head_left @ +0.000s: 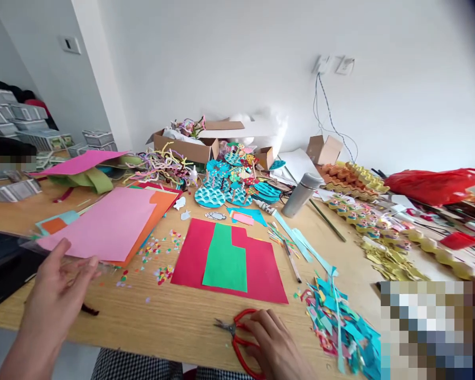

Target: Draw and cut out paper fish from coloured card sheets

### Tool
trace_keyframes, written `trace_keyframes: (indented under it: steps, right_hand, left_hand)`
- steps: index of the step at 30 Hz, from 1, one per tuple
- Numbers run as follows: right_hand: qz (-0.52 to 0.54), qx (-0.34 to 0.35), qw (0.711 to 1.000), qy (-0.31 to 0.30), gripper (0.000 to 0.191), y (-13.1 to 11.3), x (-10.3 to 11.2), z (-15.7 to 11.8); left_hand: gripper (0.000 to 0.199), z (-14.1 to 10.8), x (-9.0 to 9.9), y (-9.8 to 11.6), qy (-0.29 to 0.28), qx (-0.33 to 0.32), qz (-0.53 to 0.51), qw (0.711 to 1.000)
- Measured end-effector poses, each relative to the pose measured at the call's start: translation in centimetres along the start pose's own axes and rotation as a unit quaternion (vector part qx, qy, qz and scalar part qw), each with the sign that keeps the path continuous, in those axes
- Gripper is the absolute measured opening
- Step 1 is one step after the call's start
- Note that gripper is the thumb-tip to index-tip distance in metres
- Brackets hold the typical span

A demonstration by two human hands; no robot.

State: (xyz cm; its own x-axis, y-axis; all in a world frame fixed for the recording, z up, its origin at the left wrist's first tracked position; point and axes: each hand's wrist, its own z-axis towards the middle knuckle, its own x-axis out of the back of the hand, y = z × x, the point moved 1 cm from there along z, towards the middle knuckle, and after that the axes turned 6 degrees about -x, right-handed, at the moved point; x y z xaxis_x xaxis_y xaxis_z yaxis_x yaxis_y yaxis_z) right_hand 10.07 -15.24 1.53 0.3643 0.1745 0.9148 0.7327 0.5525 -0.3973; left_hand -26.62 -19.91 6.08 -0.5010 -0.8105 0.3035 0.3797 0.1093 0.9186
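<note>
My left hand (61,285) is at the near edge of a stack topped by a pink paper sheet (106,221), fingers apart. Its fingertips overlap the sheet's edge and a clear plastic sleeve; whether they touch is hard to tell. My right hand (275,338) closes over the handles of red-handled scissors (237,330), low on the table by its front edge, blades pointing left. Between the hands lies a dark red paper sheet (190,253) with a notched green paper piece (225,264) on top. An orange sheet (158,211) shows under the pink one.
Teal and coloured paper scraps (340,322) pile up at right, and small confetti bits (164,274) lie left of centre. A pen (292,261), a steel flask (301,195), teal paper crafts (225,184) and a cardboard box (190,148) stand farther back. Another person is at far right.
</note>
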Motion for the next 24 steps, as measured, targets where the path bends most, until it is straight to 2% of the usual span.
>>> trace_keyframes:
  steps: [4,7,9,12,15,18,19,21,24]
  right_hand:
    - [-0.023,0.015,1.0,0.001,0.014,1.1,-1.6,0.0]
    - [0.007,-0.004,1.0,0.018,0.012,1.5,-2.3,-0.1]
    - [0.064,-0.039,0.996,0.043,0.012,1.3,-1.8,-0.2]
    - [0.167,-0.085,0.977,0.103,0.01,0.8,0.8,0.9]
    - [0.243,-0.098,0.949,0.178,0.015,1.0,4.8,3.9]
    - [0.327,-0.127,0.885,0.305,0.02,2.5,7.9,8.3]
    - [0.337,-0.137,0.869,0.335,0.023,3.1,8.4,9.7]
    - [0.34,-0.148,0.858,0.357,0.025,4.5,8.5,11.9]
    - [0.283,-0.167,0.865,0.379,0.023,6.3,7.0,13.3]
  left_hand:
    - [0.054,-0.7,-0.9,0.8,-0.052,-0.064,0.007,0.997]
    - [0.047,-1.3,-2.6,1.2,-0.113,-0.114,-0.001,0.987]
    - [0.042,-1.5,-4.2,1.9,-0.161,-0.14,-0.001,0.977]
    - [0.028,-1.9,-7.4,4.0,-0.247,-0.205,0.002,0.947]
    - [0.023,-2.7,-11.1,6.7,-0.307,-0.324,0.014,0.895]
    - [0.024,-3.8,-14.5,7.9,-0.351,-0.4,0.05,0.845]
    - [0.024,-4.3,-15.5,7.8,-0.359,-0.417,0.068,0.832]
    - [0.023,-5.1,-17.0,7.0,-0.369,-0.449,0.099,0.808]
    - [0.018,-6.3,-18.3,4.9,-0.356,-0.487,0.134,0.786]
